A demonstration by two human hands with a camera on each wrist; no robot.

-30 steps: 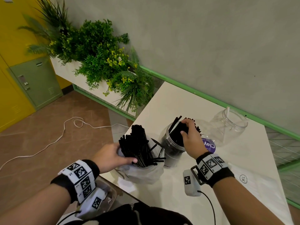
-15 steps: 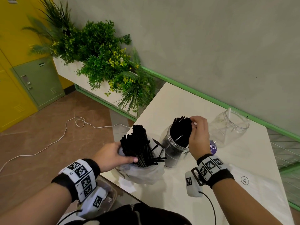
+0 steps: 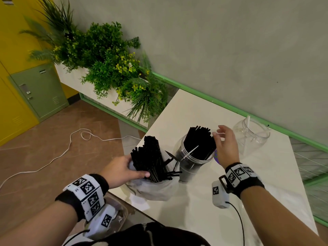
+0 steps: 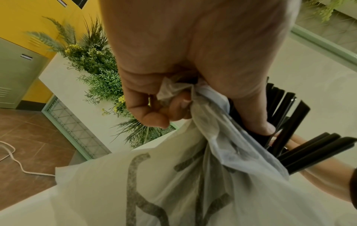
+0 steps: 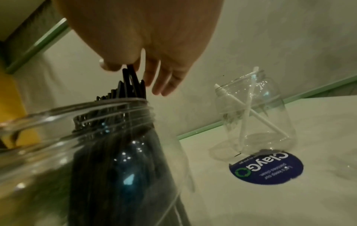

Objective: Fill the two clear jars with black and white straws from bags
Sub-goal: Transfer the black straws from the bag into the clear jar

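A clear jar (image 3: 193,160) (image 5: 108,152) stands mid-table, packed with black straws (image 3: 198,142) (image 5: 133,85) that stick out of its mouth. My right hand (image 3: 225,144) (image 5: 154,61) hovers just right of those straw tops, fingers spread and relaxed, holding nothing. My left hand (image 3: 122,169) (image 4: 193,85) grips the bunched rim of a white plastic bag (image 3: 154,189) (image 4: 173,183) with more black straws (image 3: 149,157) (image 4: 309,149) standing in it. The second clear jar (image 3: 252,135) (image 5: 255,114) stands at the back right with a couple of white straws (image 5: 249,113) inside.
A round blue sticker (image 5: 266,168) lies on the white table (image 3: 195,219) between the jars. A planter of green foliage (image 3: 106,59) borders the table's far left corner. A white cable (image 3: 53,157) runs across the brown floor. A flat white bag (image 3: 284,201) lies at right.
My right hand has let go of the black straws in the jar and drawn back to the right, fingers opening. The left hand has stayed on the bag.
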